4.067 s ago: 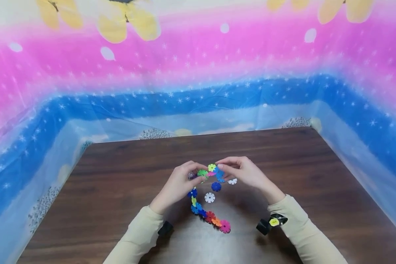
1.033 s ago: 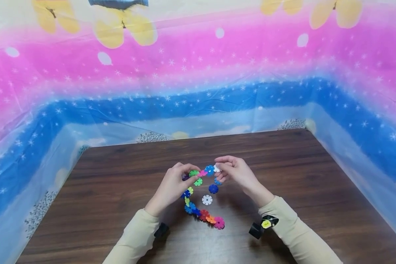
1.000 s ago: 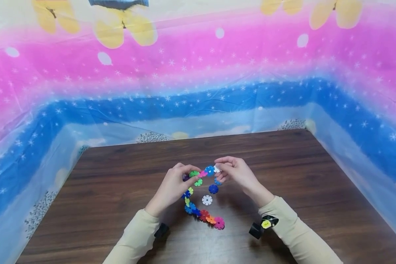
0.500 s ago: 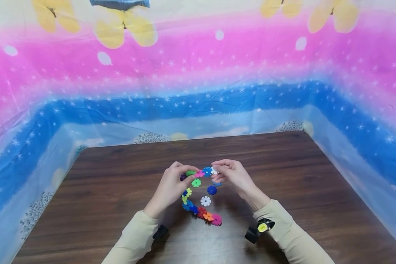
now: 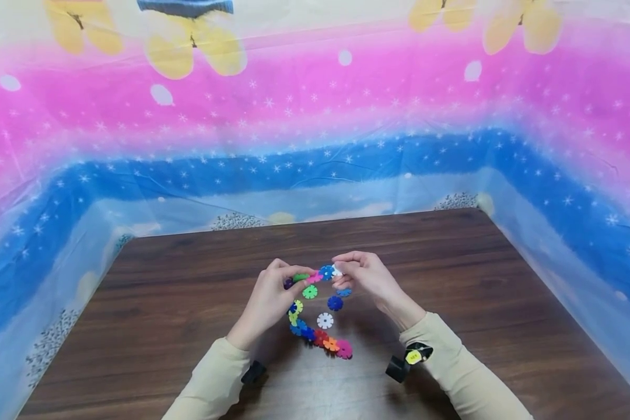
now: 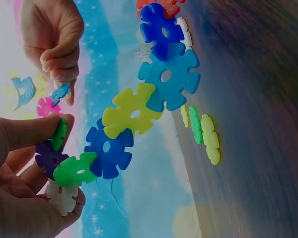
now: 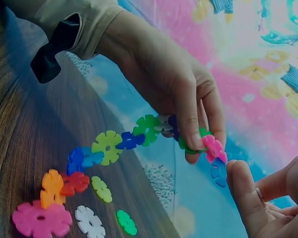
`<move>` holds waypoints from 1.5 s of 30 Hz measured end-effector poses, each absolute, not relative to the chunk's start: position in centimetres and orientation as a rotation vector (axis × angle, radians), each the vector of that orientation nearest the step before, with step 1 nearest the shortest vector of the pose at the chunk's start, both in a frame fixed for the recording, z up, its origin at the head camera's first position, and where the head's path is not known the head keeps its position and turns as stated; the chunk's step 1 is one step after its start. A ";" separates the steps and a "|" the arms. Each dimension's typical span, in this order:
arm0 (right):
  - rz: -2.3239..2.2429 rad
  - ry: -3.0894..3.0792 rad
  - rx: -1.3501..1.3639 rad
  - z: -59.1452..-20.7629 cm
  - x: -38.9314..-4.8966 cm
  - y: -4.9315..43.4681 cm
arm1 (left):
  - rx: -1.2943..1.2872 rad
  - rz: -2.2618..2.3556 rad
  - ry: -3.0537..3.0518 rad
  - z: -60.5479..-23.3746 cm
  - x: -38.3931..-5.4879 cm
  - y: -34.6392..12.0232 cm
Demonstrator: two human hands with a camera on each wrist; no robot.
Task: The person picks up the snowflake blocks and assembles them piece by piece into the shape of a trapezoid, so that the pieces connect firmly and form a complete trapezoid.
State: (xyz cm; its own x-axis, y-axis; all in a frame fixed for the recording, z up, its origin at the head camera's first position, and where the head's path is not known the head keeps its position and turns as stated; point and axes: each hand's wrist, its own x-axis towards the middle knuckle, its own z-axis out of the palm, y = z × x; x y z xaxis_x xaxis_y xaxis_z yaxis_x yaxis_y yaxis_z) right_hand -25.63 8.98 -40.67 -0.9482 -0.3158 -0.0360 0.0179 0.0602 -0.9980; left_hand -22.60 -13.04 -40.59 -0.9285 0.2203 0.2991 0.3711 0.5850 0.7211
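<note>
A chain of snowflake-shaped interlocking discs (image 5: 321, 338) in several colours runs from a pink disc (image 5: 344, 349) low on the table up to both hands. My left hand (image 5: 266, 294) pinches it at a green disc (image 6: 59, 134), with purple and white discs by its fingers. Beyond that grip come a pink disc (image 7: 214, 149) and a blue disc (image 5: 326, 272). My right hand (image 5: 370, 281) pinches a white disc (image 5: 338, 270) at the blue disc's edge; fingers hide most of it.
Loose discs lie on the dark wooden table (image 5: 189, 303) inside the chain's curve: green (image 5: 310, 292), dark blue (image 5: 335, 303), white (image 5: 325, 320) and light blue (image 5: 343, 293). A printed cloth (image 5: 273, 157) hangs behind the table. Each wrist carries a black camera mount (image 5: 397, 369).
Earlier the right hand held the blue disc by the chain's pink end; now it holds a white disc against that blue one. A white disc has left the table's right side. Both hands shifted slightly left.
</note>
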 end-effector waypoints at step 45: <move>-0.882 2.647 -0.707 -45.7 -30.5 11.8 | -0.579 -1.498 -2.812 -41.8 -24.2 -14.8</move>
